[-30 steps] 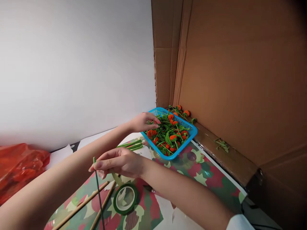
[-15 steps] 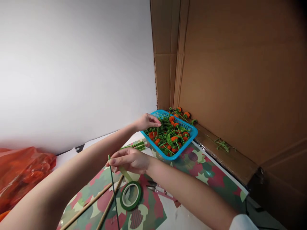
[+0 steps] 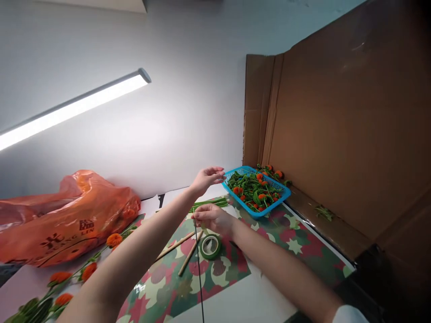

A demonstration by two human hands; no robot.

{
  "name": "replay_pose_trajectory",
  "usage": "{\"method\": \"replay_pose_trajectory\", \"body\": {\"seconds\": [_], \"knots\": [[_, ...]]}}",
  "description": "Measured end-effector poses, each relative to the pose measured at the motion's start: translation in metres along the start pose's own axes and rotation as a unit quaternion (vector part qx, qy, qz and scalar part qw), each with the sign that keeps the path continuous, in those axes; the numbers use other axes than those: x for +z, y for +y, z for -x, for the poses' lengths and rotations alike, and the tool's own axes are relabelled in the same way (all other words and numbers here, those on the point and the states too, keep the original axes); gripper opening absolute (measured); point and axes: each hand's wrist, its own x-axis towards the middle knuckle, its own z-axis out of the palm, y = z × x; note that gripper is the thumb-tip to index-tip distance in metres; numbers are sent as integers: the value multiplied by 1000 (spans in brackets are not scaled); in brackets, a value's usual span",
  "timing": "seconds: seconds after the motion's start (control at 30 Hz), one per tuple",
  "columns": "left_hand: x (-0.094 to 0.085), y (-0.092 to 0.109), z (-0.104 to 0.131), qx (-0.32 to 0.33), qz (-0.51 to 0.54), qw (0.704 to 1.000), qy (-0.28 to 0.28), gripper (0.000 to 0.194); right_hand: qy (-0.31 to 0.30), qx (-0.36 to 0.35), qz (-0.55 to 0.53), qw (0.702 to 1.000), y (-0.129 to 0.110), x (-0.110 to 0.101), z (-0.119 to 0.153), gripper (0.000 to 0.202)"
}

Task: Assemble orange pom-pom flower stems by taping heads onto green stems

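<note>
My left hand (image 3: 206,180) reaches to the left rim of a blue plastic basket (image 3: 256,212), its fingers a little apart with nothing visible in them. Fuzzy orange flowers (image 3: 261,196) and green leafy pieces (image 3: 241,181) fill the basket. Nearer to me, my right hand (image 3: 214,219) pinches the top of a thin dark wire stem (image 3: 199,273), which hangs almost upright. Just below that hand lies a roll of green floral tape (image 3: 218,249); a pale strip runs from it up to the fingers.
Two wooden sticks (image 3: 189,256) and a bundle of green stems (image 3: 215,202) lie on the patterned mat (image 3: 175,291). At left are an orange plastic bag (image 3: 84,215) and finished orange flower stems (image 3: 88,272). A cardboard wall (image 3: 336,116) stands on the right; a lit tube lamp (image 3: 81,106) hangs above.
The view has swung up and left, bringing in the lamp and more of the bag. My left hand has drawn back from over the basket to its left rim. My right hand keeps the wire stem.
</note>
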Motion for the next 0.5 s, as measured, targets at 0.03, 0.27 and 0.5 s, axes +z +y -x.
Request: {"method": "replay_pose_trajectory", "body": {"seconds": [0.03,0.27,0.5], "knots": [[1,1,0,3,1,1000,5,34,5,-3,-5,1000,2,1,2,23],[-34,-10,52,4,-20,993,120,36,53,-20,40,998,4,5,19,27],[-96,-43,154,36,-65,948,310,36,55,6,100,993,18,13,14,21]]}}
